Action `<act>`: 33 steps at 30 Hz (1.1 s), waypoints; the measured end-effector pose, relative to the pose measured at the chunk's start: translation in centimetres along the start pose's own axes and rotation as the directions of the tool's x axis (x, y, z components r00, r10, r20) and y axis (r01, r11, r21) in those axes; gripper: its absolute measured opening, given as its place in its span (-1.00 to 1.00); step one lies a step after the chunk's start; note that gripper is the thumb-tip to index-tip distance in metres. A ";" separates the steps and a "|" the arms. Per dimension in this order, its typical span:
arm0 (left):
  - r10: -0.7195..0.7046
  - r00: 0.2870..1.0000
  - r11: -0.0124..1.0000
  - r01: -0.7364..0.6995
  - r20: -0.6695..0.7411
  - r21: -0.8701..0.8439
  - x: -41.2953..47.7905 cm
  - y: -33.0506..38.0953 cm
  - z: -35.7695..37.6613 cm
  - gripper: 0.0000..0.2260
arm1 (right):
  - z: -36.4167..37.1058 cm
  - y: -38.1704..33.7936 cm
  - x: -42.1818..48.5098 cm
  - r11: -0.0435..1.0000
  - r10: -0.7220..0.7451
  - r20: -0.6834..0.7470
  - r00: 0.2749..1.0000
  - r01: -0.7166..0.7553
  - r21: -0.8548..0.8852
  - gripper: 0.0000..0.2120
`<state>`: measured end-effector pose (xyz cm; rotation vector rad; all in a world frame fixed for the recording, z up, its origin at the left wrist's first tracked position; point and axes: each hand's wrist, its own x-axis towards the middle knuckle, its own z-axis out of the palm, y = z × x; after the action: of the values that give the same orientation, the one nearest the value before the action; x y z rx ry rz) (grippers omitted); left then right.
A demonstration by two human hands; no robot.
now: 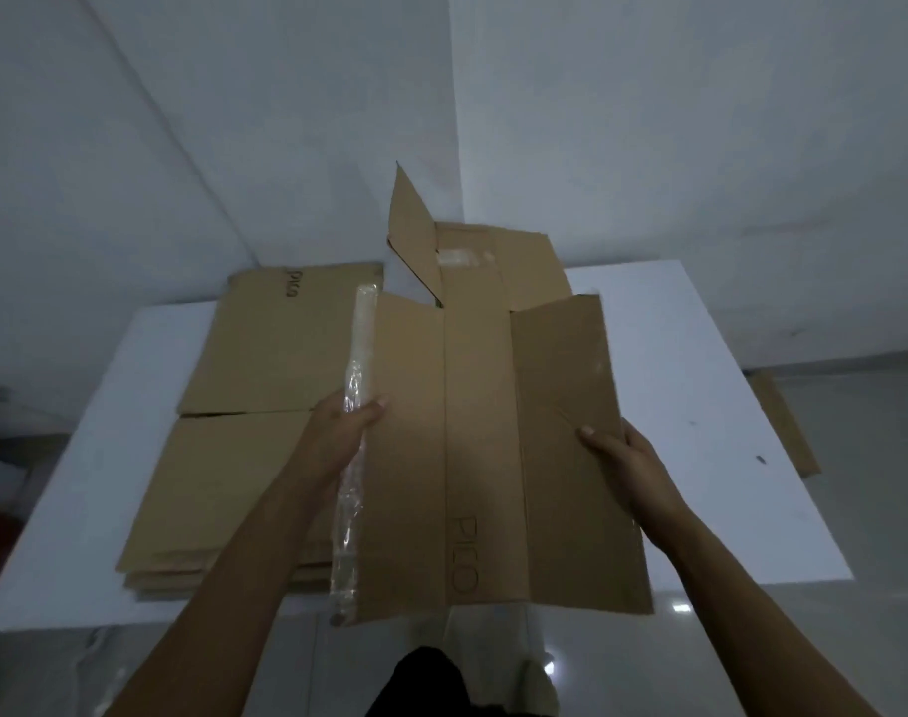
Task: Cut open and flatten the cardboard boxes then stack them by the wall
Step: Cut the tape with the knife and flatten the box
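hands (346, 432) (625, 460) 2 | held box (478, 432) 1 | stacked boxes (265, 354) several (layers unclear) | table (700, 380) 1

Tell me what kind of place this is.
Probably a plain storeroom or back room: bare white walls, a white table bearing a stack of flattened cardboard, and another cut-open box being held up.

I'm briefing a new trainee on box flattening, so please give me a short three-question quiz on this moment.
1. True or false: the stack of flattened boxes lies on the floor.
2. What hangs along the edge of the held box where the left hand grips it? A: clear tape strip. B: string. C: a knife.
3. Fill in: the right hand holds the box's ___ edge.
Key: 1 false; 2 A; 3 right.
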<state>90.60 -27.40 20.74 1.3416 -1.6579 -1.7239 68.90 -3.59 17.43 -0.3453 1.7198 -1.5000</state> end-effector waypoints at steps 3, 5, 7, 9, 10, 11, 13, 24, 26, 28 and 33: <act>0.042 0.998 0.998 -0.044 -0.036 -0.053 -1.0 1.0 -4.1 -0.79 | 3.4 -1.4 0.1 1.000 -0.019 0.037 0.999 0.019 0.018 -0.74; 0.050 0.996 0.996 -0.055 -0.071 -0.072 -1.0 1.2 -7.1 -0.80 | 5.8 -2.4 0.4 0.999 -0.038 0.071 0.997 0.037 0.005 -0.76; 0.035 0.994 0.993 -0.046 -0.106 -0.110 -0.7 1.1 -10.5 -0.80 | 9.0 -3.3 0.8 0.997 -0.065 0.115 0.991 0.069 -0.034 -0.77; 0.020 0.993 0.990 -0.036 -0.120 -0.135 -0.1 0.6 -14.1 -0.76 | 12.5 -3.8 1.5 0.993 -0.085 0.157 0.984 0.097 -0.069 -0.76; 0.012 0.992 0.990 -0.029 -0.129 -0.137 0.4 0.3 -15.9 -0.76 | 14.3 -3.8 1.8 0.991 -0.088 0.172 0.981 0.103 -0.082 -0.75; 0.008 0.991 0.990 -0.026 -0.130 -0.136 0.9 0.0 -17.8 -0.76 | 16.1 -3.7 2.3 0.990 -0.088 0.186 0.979 0.106 -0.089 -0.74; 0.017 0.991 0.995 -0.030 -0.134 -0.097 2.3 -0.7 -21.3 -0.80 | 19.7 -2.9 3.1 0.992 -0.073 0.196 0.978 0.091 -0.085 -0.72; -0.248 0.956 0.885 0.289 -0.155 0.365 11.1 -12.0 -30.0 -0.55 | 30.7 8.3 6.1 0.909 0.117 -0.193 0.974 -0.184 -0.374 -0.58; -0.226 0.966 0.895 0.256 -0.122 0.366 10.8 -12.6 -30.3 -0.63 | 31.3 8.5 6.4 0.865 0.046 -0.273 0.961 -0.174 -0.470 -0.43; -0.219 0.971 0.906 0.239 -0.097 0.349 10.8 -12.7 -30.3 -0.80 | 31.8 8.7 6.8 0.782 0.024 -0.288 0.957 -0.197 -0.591 -0.36; -0.267 0.959 0.963 0.265 -0.090 -0.038 10.7 -13.5 -30.8 -0.88 | 32.7 8.3 6.4 0.814 -0.042 -0.107 0.993 -0.028 -0.580 -0.41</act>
<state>115.43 -49.80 9.48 1.6711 -1.4515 -1.7877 90.68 -28.61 8.42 -0.5883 2.2589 -0.9722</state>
